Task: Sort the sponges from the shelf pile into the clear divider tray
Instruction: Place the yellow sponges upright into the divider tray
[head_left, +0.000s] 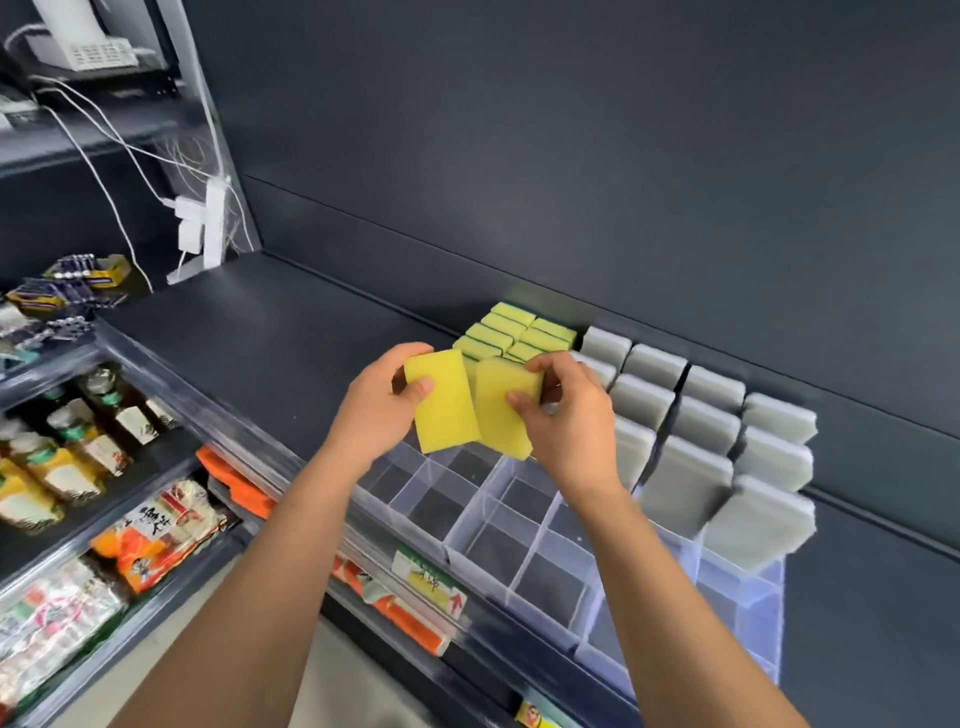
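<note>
Far on the left, a white power strip (213, 223) hangs on a post. Thin white wires (98, 176) run up and left from it. A white box (83, 49) sits at the far top left. Lower down on the left stand bottles (119, 410), and nearer lie snack bags (156, 535). A paper tag (428, 584) with a red arrow hangs near the middle.

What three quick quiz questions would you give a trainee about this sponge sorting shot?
1. True or false: the front compartments of the clear divider tray are full of sponges.
2. What colour are the right-column sponges in the tray? A grey, B orange, C blue.
3. Fill in: the left hand holds the left sponge, the right hand the right sponge; both sponges are ____.
Key: 1 false, they are empty. 2 A. 3 yellow.
</note>
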